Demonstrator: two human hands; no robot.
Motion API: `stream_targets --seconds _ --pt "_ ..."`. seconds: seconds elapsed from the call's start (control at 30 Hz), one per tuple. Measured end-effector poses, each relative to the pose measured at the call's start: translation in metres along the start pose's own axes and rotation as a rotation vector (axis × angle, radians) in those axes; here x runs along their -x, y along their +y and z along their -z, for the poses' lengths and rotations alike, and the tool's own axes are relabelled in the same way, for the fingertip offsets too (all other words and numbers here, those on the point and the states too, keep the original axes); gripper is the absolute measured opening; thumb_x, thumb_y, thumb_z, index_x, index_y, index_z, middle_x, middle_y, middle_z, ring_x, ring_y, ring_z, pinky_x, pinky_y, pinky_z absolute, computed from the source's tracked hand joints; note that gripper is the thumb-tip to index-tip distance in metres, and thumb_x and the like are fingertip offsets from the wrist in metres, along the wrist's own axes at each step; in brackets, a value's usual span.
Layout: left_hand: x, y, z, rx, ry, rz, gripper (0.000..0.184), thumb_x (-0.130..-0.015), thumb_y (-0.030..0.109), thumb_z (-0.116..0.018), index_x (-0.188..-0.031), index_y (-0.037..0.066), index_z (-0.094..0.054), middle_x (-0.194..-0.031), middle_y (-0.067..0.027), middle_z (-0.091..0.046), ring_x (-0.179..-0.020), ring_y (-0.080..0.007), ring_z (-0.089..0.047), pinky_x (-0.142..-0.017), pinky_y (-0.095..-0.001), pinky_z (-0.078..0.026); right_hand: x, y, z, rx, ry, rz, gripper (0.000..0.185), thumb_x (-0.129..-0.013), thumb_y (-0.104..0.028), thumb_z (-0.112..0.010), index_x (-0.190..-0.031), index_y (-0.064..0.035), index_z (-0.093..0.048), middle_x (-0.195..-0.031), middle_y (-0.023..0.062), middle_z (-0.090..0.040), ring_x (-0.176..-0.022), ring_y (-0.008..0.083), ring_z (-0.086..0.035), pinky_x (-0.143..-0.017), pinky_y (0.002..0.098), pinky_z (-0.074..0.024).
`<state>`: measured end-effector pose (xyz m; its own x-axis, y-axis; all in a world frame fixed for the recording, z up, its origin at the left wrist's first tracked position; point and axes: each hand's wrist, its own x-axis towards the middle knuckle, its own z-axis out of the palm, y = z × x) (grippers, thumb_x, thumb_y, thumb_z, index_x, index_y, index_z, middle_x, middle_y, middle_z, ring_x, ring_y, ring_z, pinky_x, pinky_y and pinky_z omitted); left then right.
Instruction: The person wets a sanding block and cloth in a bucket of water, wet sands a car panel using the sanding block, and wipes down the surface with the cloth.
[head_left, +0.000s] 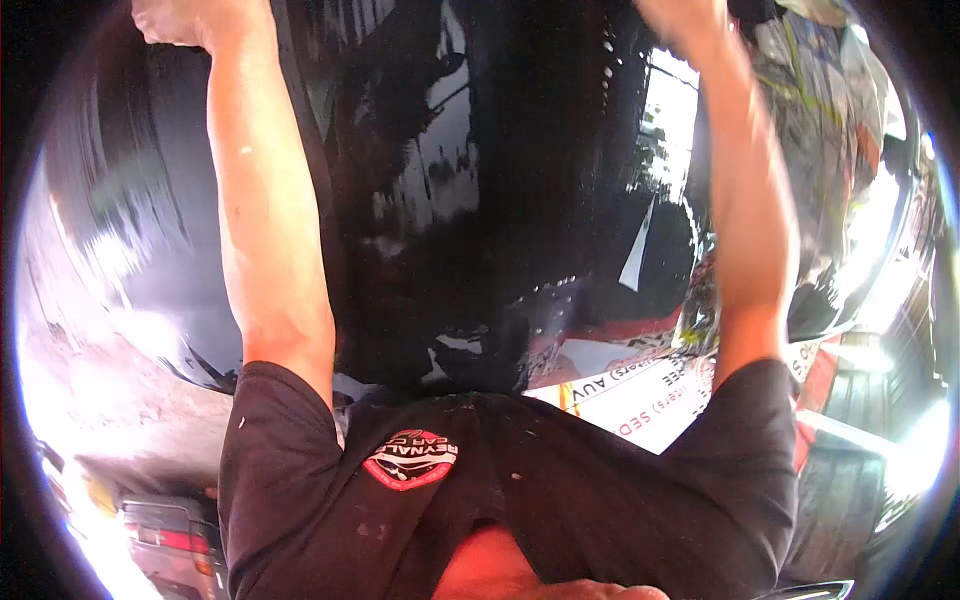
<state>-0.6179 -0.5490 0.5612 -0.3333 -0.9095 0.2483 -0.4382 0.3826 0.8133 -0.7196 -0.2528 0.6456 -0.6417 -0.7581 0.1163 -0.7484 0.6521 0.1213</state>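
A glossy black curved panel [430, 270], which looks like car bodywork, fills the middle of the view with streaky reflections. Over its upper left side reaches my left hand [178, 22], partly cut off by the top edge. Its fingers look curled closed, and whatever may be in them is hidden. My right hand [685, 22] is at the top right over the same panel, blurred and cropped, so its fingers do not show. Both arms stretch forward from my dark T-shirt [560, 490].
Close to my body, a white printed sign [640, 410] with red and black lettering stands at the panel's near right edge. A vehicle with a red tail light [180, 541] is behind at lower left. Pale concrete ground [110, 350] lies to the left.
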Motion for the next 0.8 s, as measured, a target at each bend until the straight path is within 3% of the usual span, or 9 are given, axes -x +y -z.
stream_targets --seconds 0.03,0.07,0.1,0.17,0.2,0.33,0.43,0.67,0.8 --pt "0.001 0.005 0.0 0.147 -0.021 0.062 0.057 -0.099 0.046 -0.05 -0.137 0.004 -0.057 -0.14 -0.0238 -0.055 -0.134 -0.0373 -0.049 -0.108 -0.0487 -0.041 0.064 -0.016 -0.014 0.359 -0.574 -0.172 0.029 -0.09 -0.004 -0.054 -0.112 -0.0149 -0.071 -0.106 0.008 -0.071 -0.102 0.03 -0.066 -0.09 0.0448 -0.0502" --pt "0.007 0.007 0.002 0.283 -0.05 0.135 0.064 -0.098 0.05 -0.053 -0.143 0.005 -0.053 -0.148 -0.0253 -0.049 -0.14 -0.0393 -0.042 -0.113 -0.0517 -0.036 0.129 -0.037 -0.007 -0.089 0.058 0.054 0.033 -0.083 -0.004 -0.058 -0.11 -0.0176 -0.071 -0.109 0.0094 -0.069 -0.108 0.0336 -0.059 -0.095 0.0479 -0.0467" --pt "0.007 0.002 -0.005 0.295 -0.064 0.131 0.064 -0.098 0.05 -0.053 -0.143 0.005 -0.053 -0.148 -0.0253 -0.049 -0.14 -0.0393 -0.042 -0.113 -0.0517 -0.036 0.185 -0.079 0.014 -0.206 -0.159 -0.104 0.029 -0.078 -0.003 -0.057 -0.101 -0.0154 -0.072 -0.102 0.0017 -0.071 -0.104 0.0242 -0.064 -0.088 0.0426 -0.0476" --pt "-0.01 -0.013 -0.022 0.239 0.214 0.052 0.041 -0.096 0.025 -0.052 -0.093 -0.012 -0.07 -0.096 -0.0333 -0.071 -0.092 -0.0446 -0.071 -0.083 -0.0532 -0.057 0.291 -0.154 0.058 -0.212 -0.182 -0.227 0.038 -0.068 -0.007 -0.063 -0.104 -0.0151 -0.072 -0.11 0.003 -0.065 -0.108 0.03 -0.058 -0.097 0.0485 -0.0408" --pt "-0.013 -0.018 -0.023 0.284 0.214 -0.022 0.041 -0.095 0.022 -0.052 -0.092 -0.015 -0.068 -0.097 -0.0349 -0.07 -0.089 -0.0452 -0.071 -0.076 -0.0509 -0.061 0.342 -0.183 0.077 -0.23 -0.283 -0.373 0.051 -0.065 -0.008 -0.066 -0.114 -0.0225 -0.072 -0.121 0.0021 -0.063 -0.12 0.0309 -0.052 -0.104 0.0523 -0.0362" --pt "-0.007 -0.009 -0.014 0.327 0.138 0.051 0.046 -0.096 0.025 -0.05 -0.095 -0.018 -0.066 -0.099 -0.0346 -0.068 -0.089 -0.044 -0.071 -0.078 -0.0485 -0.06 0.404 -0.209 0.097 -0.217 -0.295 -0.436 0.052 -0.063 -0.008 -0.067 -0.114 -0.0182 -0.071 -0.122 0.0039 -0.062 -0.119 0.0312 -0.052 -0.106 0.0533 -0.0348" --pt "-0.012 -0.02 -0.022 0.257 0.169 0.036 0.05 -0.099 0.038 -0.049 -0.105 -0.009 -0.066 -0.103 -0.0215 -0.068 -0.098 -0.0376 -0.065 -0.093 -0.0518 -0.049 0.383 -0.194 0.109 -0.229 -0.361 -0.361 0.049 -0.065 -0.01 -0.068 -0.114 -0.0188 -0.071 -0.122 0.004 -0.062 -0.118 0.0302 -0.053 -0.105 0.0522 -0.0375" --pt "0.003 0.002 -0.007 0.242 0.161 0.093 0.046 -0.095 0.03 -0.048 -0.093 -0.011 -0.069 -0.092 -0.0252 -0.071 -0.093 -0.0399 -0.068 -0.087 -0.0522 -0.052 0.182 0.01 0.065 0.08 0.197 -0.095 0.037 -0.084 0.006 -0.059 -0.118 -0.0036 -0.07 -0.115 0.0133 -0.069 -0.11 0.0306 -0.062 -0.098 0.0417 -0.0456" --pt "0.001 0.009 -0.007 0.147 0.198 0.097 0.048 -0.096 0.037 -0.052 -0.103 -0.007 -0.071 -0.097 -0.0238 -0.072 -0.097 -0.0409 -0.068 -0.091 -0.052 -0.051 -0.005 0.079 0.012 0.09 0.489 0.037 0.027 -0.086 -0.006 -0.057 -0.108 -0.0131 -0.07 -0.099 0.0139 -0.07 -0.097 0.0357 -0.065 -0.089 0.0469 -0.0498"
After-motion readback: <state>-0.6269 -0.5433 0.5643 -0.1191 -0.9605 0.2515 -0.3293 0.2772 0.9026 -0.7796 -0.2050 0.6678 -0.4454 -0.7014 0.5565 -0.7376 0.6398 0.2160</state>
